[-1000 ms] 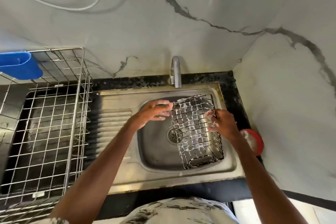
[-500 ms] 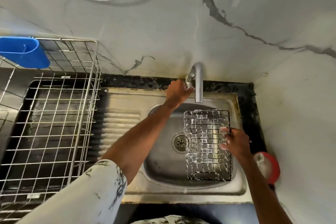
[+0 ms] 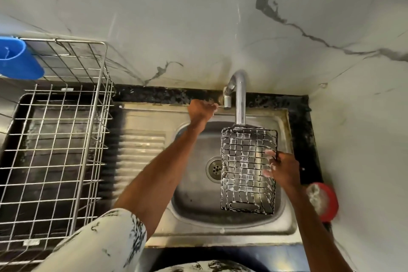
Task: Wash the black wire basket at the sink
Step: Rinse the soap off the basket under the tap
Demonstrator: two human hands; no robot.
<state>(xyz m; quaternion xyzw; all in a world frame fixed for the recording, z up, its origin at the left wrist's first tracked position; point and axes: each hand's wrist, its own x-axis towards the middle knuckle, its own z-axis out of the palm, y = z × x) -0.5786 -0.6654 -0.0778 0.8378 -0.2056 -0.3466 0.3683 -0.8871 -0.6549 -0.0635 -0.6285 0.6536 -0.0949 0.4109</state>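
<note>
The left arm stretches forward across the sink [image 3: 143, 146], its white, black-flecked sleeve [image 3: 106, 243] ending above the elbow; the left hand [image 3: 202, 110] sits at the back rim with its fingers curled round the small tap lever [image 3: 221, 106] at the foot of the tap [image 3: 240, 99], a curved chrome pipe whose spout points straight down; the right arm comes in from the right, and the right hand [image 3: 284, 171] grips the right long side of the black wire basket [image 3: 245, 168], its sudsy fingers hooked over the mesh; the basket is held over the right half of the round-cornered bowl, its far short end just under the spout, its left side beside the drain [image 3: 214, 168]; whether it touches the bowl floor I cannot tell; it is a narrow oblong of thin dark wire in a square grid, streaked with white foam, with a slotted plate at the near end; the sink is dull stainless steel with a ribbed draining board on the left, set in a black speckled tabletop [image 3: 159, 95]; left of it stands a chrome wire dish rack [image 3: 55, 139] over a dark tray, a blue plastic holder [image 3: 18, 62] hung at its far corner; a round red tub [image 3: 329, 203] of white lather sits just right of the sink; the wall [image 3: 198, 28] is pale, marble-like, with dark grey veins.
</note>
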